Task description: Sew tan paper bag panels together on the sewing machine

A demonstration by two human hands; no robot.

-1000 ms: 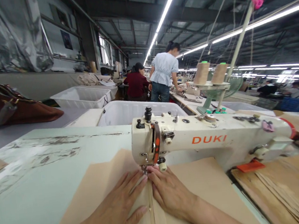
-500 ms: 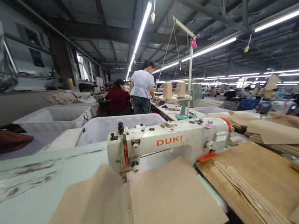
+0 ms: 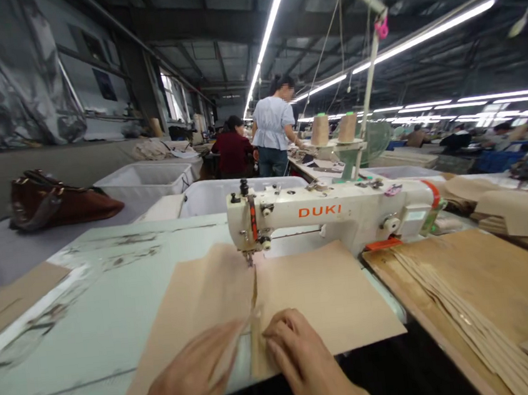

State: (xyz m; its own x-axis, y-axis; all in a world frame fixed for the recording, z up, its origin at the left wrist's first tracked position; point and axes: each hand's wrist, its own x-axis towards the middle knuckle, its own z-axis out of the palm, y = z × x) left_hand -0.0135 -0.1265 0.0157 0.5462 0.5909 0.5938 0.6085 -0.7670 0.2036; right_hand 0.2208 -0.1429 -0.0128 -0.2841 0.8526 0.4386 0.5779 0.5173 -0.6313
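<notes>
Left hand [image 3: 186, 378] and right hand [image 3: 304, 360] have come in over the near part of the tan panels, bare of them half a second ago

Head view: a gap now opens between the left panel [image 3: 199, 298] and the narrow strip [image 3: 258, 352] beside the right panel [image 3: 321, 292], where the two lay closed together; the left panel's inner edge is raised at the left fingers, which lie close together and blurred, so I cannot tell whether they pinch it; the right fingers are curled narrow, tips at the strip's edge, their grip unclear too. Beyond both sets of fingertips, the panels meet under the presser foot [image 3: 250, 260] of the sewing machine [image 3: 289, 212]; outward of the right fingers, the right panel lies mostly flat.

As a judgement, the panels look light, thin and smooth, soft enough to bend yet stiff enough to keep a sheet's shape; they may slide easily and crease if bunched; best held by the free inner edges right at the fingertips, with a light pinch, rather than up by the foot.
</notes>
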